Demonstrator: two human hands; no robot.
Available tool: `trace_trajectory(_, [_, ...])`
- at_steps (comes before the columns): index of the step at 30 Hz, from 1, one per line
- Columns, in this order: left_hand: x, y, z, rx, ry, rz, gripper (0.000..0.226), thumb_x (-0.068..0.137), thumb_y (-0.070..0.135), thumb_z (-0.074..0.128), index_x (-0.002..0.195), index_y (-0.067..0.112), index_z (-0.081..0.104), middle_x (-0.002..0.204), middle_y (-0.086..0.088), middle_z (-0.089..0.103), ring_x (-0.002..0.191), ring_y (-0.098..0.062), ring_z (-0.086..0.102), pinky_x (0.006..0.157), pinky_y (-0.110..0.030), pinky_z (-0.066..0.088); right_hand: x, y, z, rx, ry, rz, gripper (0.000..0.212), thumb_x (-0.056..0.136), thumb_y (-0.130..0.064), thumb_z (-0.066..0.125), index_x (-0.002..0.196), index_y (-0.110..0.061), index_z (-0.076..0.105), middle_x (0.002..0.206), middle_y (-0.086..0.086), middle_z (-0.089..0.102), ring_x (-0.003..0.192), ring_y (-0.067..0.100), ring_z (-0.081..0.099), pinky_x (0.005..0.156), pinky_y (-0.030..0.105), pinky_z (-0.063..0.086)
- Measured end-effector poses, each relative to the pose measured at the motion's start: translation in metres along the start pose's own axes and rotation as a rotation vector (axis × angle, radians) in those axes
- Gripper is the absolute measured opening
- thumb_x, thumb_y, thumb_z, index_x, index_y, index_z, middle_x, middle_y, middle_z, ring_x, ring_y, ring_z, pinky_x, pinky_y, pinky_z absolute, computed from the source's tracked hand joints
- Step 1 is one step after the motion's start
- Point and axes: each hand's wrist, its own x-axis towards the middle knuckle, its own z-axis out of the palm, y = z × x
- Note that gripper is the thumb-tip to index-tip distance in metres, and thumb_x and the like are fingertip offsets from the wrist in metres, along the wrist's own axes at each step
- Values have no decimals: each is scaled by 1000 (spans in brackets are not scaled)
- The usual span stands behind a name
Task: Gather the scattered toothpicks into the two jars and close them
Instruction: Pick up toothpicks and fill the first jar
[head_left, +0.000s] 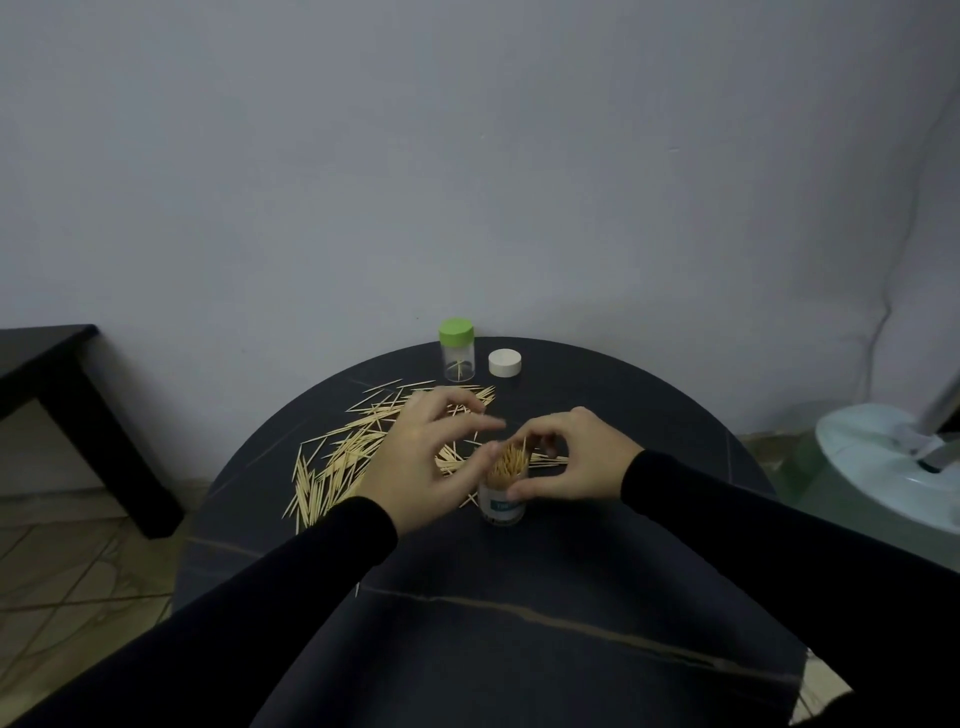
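Wooden toothpicks (358, 457) lie strewn across the surface (597, 571) as my right hand (571, 457) grips the packed open jar (503, 493), left hand (421, 457) relaxed beside its bristling tips; I fear one nudge could topple it.

Nothing here can be read. The only label I can see is on the open jar (502, 501) that my right hand (574, 457) holds, just below my thumb: a white band with a small teal patch on it. Whatever is printed in that patch is too small and blurred to make out. The green-lidded jar (457, 351) beyond my left hand (415, 457) shows no lettering I can tell.
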Motion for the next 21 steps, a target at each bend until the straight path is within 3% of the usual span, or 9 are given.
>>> trace_trajectory(3, [-5,-6,-7,124,-70,43,51,88,53,50,128,25,61,138,7,50,118,-11,42,95,-24,34,0,2,0,8,4,-14,46,68,-60,75,105,-34,67,86,-20,65,78,-2,54,65,12,39])
trace_trajectory(5, [-11,-6,-6,222,-264,97,61,87,66,42,136,32,52,150,11,36,128,-17,35,100,-35,35,0,3,0,12,-3,-22,45,69,-60,73,105,-35,66,87,-21,64,79,-4,55,66,11,38])
trace_trajectory(7, [-15,-5,-2,186,-434,19,70,82,78,31,141,40,41,155,20,21,137,-15,22,107,-41,31,-1,3,0,14,-7,-20,42,71,-54,76,106,-33,66,86,-22,62,79,-8,54,66,11,39])
trace_trajectory(9, [-16,-4,-1,163,-396,-35,72,83,79,25,142,40,39,155,20,21,138,-16,22,109,-45,31,-1,5,-1,22,-9,-16,41,71,-53,76,105,-32,65,88,-20,64,80,-6,56,67,13,42])
trace_trajectory(12, [-14,0,-4,177,-210,20,69,90,71,29,146,31,34,152,12,31,134,-18,32,108,-46,34,0,5,-1,41,-9,-15,42,71,-54,77,105,-32,66,91,-17,66,81,-3,57,68,14,43])
trace_trajectory(15, [-12,9,-2,211,-282,89,75,87,73,33,150,36,17,159,10,17,141,-20,23,115,-45,24,0,5,-1,42,4,-23,41,70,-53,77,104,-34,65,91,-17,66,80,-2,58,68,15,45])
trace_trajectory(17, [-11,15,4,266,-348,89,69,86,76,27,146,43,26,160,11,8,143,-22,16,115,-46,22,-1,6,-1,56,13,-31,37,69,-53,77,100,-36,64,90,-17,66,81,0,59,69,18,47])
trace_trajectory(19, [-10,18,6,266,-314,93,58,89,72,28,129,40,54,158,9,18,139,-23,22,109,-52,31,-1,8,0,48,19,-30,36,69,-55,75,98,-36,64,86,-16,64,79,3,57,68,20,47])
trace_trajectory(21, [-8,17,6,251,-220,111,50,91,64,35,125,34,58,154,6,31,134,-23,30,103,-52,37,-1,8,1,31,27,-38,43,68,-61,71,100,-33,65,84,-15,63,77,5,57,67,22,48])
